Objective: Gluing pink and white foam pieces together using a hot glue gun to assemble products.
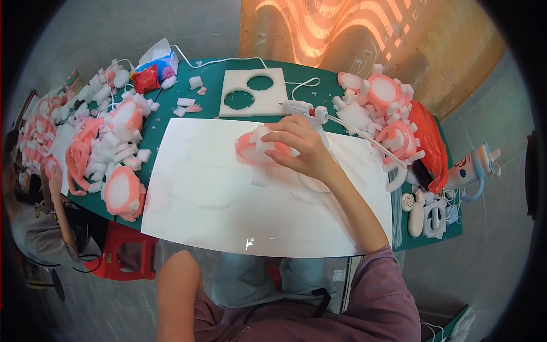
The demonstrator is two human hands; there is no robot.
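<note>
Hands: R hand [299, 145] over the white board [228, 211], upper-middle part, fingers part-curled w/ thumb below, at a small white foam block [262, 137] on a pink-and-white foam round [245, 149]. Fingertips touch or nearly touch the block; can't tell if it's actually gripped, as the hand covers the near side. L hand out of frame, so can't tell its state; only the bent L arm [179, 290] shows at the lower edge.

Foam round lies on the board, left of & partly under the R fingers. Glue gun [302, 109] just beyond the R hand, nozzle to the left, w/ a long white cord [364, 135] curving off right. Behind: white foam sheet [276, 88] w/ 2 round holes, on the green desk [199, 102].

Desk, R side: pile of pink & white foam pcs [393, 94], red plastic bag [427, 142], clear sticks [397, 214] along the board's edge, cup [467, 168] w/ blue handle. L side: more foam pcs [122, 151], red packet [146, 78] next to a tissue pack [165, 65]. Red stool [132, 251] below. Far L, a co-worker's hand [54, 178] by other foam pcs. Orange curtain [342, 34] at back.
</note>
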